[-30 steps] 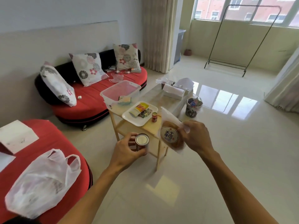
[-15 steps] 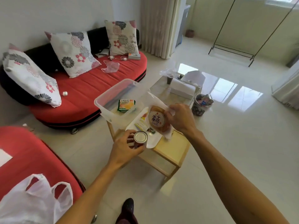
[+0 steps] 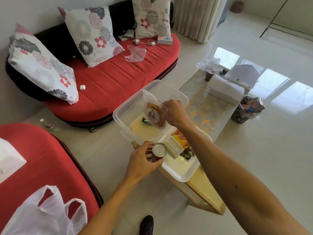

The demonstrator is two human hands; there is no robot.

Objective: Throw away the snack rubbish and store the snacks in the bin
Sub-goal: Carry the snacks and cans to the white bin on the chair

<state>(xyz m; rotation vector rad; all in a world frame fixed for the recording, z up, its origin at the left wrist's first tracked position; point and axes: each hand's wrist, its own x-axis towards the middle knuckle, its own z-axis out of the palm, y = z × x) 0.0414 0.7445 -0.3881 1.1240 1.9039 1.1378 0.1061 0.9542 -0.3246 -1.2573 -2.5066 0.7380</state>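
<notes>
The right hand [image 3: 174, 112] pinched the bread pack [image 3: 153, 114] by its edge, hanging it over the clear bin [image 3: 125, 119], just above a green packet [image 3: 145, 120] inside. It was best lowered flat before release. The can [image 3: 159, 150], gripped by the left hand [image 3: 142, 163] beside the tray [image 3: 183, 172], could follow. The pack's round label read 手工 on top, and the rest was blurred.

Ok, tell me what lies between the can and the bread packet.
Head view: only the bin's near wall and a bare patch of its floor lie between the can, in the left hand, and the bread packet, in the right hand.
</notes>
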